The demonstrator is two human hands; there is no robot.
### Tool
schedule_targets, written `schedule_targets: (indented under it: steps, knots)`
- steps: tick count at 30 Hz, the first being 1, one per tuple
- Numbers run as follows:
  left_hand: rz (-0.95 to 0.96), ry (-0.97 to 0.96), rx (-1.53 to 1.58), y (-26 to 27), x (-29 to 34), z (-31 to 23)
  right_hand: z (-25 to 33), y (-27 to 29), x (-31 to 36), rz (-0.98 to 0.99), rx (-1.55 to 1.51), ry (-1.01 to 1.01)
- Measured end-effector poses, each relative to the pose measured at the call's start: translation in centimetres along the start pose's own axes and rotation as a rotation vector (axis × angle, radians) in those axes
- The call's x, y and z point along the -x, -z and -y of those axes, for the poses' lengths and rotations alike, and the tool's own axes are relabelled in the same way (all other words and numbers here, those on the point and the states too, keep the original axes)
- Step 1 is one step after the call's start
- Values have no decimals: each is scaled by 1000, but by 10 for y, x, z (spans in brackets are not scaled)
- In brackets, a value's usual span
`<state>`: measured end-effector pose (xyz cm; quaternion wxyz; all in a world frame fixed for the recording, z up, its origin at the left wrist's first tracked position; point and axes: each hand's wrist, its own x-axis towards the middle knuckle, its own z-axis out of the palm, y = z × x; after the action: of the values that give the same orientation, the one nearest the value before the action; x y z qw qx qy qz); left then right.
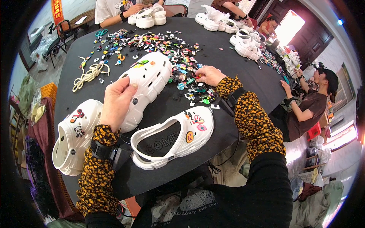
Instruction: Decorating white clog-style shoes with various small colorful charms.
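Note:
My left hand [118, 99] grips a white clog [151, 76] by its side, thumb on top, and holds it tilted over the black table. A few coloured charms sit in the holes of its upper. My right hand [210, 75] reaches into a spread pile of small shoe charms [185, 64]; its fingertips are pinched together among them, and what they hold is too small to name. In front of me lies a second white clog [192, 131] with several charms on its toe. Another white clog [78, 131], bearing a panda charm, stands by my left forearm.
A bundle of cream cord [91, 75] and teal-handled scissors [101, 33] lie on the table [81, 53]. White clogs [146, 19] stand at the far edge before a person, and more white clogs [245, 43] at the far right. Another person [313, 102] sits at the right side.

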<state>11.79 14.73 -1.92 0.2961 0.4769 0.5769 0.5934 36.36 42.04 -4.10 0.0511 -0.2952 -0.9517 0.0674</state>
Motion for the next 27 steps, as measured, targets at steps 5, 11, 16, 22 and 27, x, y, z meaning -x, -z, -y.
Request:
schedule_targets:
  steps: [5, 11, 16, 22, 27]
  knots:
    - [17, 6, -9, 1, -1, 2, 9, -1, 1, -37, 38, -33]
    - [16, -2, -24, 2, -3, 6, 1, -6, 1, -46, 80, -71]
    - [4, 16, -84, 2, -3, 6, -15, -8, 3, -157, -192, -112]
    - [-53, -30, 28, -4, -1, 4, -29, -3, 11, -215, -443, -189]
    - [8, 8, -56, 0, -1, 2, -31, -2, 16, -143, -685, -333]
